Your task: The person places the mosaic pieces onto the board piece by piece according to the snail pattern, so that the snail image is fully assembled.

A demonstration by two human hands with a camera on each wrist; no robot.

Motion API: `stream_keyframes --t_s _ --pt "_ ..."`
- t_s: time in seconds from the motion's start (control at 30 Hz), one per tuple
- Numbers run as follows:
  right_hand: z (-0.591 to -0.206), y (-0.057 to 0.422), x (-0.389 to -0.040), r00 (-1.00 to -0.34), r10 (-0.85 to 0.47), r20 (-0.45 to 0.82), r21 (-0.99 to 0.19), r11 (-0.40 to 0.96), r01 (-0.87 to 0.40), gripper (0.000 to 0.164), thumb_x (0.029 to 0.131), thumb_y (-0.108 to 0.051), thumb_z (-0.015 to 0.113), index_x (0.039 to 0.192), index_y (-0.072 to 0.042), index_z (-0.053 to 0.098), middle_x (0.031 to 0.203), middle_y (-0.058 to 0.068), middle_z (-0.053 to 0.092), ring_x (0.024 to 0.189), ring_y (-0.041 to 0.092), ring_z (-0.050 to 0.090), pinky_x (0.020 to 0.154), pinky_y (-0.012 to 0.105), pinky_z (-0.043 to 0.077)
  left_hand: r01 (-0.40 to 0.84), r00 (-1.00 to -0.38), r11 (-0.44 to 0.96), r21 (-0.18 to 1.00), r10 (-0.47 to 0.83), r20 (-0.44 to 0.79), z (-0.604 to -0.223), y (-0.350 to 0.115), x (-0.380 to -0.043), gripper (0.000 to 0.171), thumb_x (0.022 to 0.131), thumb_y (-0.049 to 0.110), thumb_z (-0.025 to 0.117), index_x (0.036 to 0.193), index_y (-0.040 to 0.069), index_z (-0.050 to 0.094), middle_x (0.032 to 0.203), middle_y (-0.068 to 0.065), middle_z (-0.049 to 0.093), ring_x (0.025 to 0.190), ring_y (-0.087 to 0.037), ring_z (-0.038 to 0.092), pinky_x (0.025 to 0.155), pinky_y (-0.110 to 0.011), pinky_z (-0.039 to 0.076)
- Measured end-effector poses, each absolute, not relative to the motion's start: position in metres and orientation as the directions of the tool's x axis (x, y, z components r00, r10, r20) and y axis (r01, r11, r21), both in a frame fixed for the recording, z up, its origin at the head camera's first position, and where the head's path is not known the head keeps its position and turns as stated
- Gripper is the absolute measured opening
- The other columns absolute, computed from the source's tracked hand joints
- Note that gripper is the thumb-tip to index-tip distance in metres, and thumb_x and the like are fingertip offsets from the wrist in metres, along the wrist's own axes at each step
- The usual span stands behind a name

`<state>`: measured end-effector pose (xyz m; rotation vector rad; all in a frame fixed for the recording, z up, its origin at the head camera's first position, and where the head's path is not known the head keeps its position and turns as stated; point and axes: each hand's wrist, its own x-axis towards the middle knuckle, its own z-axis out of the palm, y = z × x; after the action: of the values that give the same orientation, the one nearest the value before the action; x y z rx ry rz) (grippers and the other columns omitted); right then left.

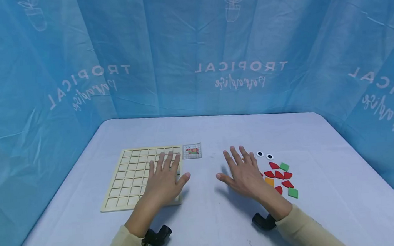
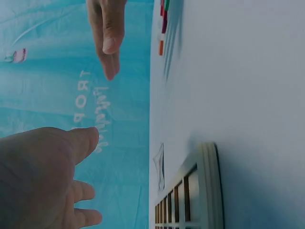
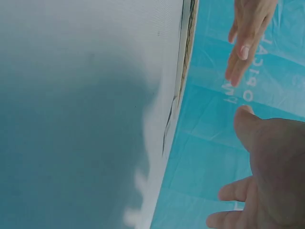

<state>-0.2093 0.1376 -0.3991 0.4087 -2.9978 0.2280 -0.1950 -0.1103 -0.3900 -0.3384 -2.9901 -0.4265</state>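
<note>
My left hand (image 1: 165, 181) hovers palm down over the right part of a pale grid board (image 1: 118, 183), fingers spread and holding nothing. Level with it, my right hand (image 1: 245, 175) is held above the table with its fingers spread too, covering some of the loose pieces. Beside it lie several red rounded wedges (image 1: 279, 174), green squares (image 1: 293, 192) and an orange piece (image 1: 269, 181). Two white discs with black centres, like eyes (image 1: 270, 157), sit just beyond its fingertips. A small printed picture card (image 1: 192, 151) touches the board's upper right corner.
The white-covered table (image 1: 218, 221) ends at blue printed curtains (image 1: 170, 44) at the back and both sides. Each wrist wears a black camera mount, one at the left wrist (image 1: 157, 236) and one at the right wrist (image 1: 264, 222).
</note>
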Motion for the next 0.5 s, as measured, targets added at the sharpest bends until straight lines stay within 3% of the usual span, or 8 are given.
stream_keyframes --t_s 0.5 --pt "-0.396 0.129 -0.229 -0.926 -0.339 0.164 -0.275 0.886 -0.373 0.076 0.086 -0.053 0.059 0.148 -0.019 0.032 0.155 0.009 0.03 0.143 0.036 0.024 0.112 0.059 0.025 0.201 -0.974 0.896 0.396 0.138 0.181 -0.387 -0.147 -0.202 0.069 0.095 0.043 0.049 0.149 0.007 0.027 0.154 -0.02 0.025 0.145 -0.041 0.012 0.113 -0.065 0.005"
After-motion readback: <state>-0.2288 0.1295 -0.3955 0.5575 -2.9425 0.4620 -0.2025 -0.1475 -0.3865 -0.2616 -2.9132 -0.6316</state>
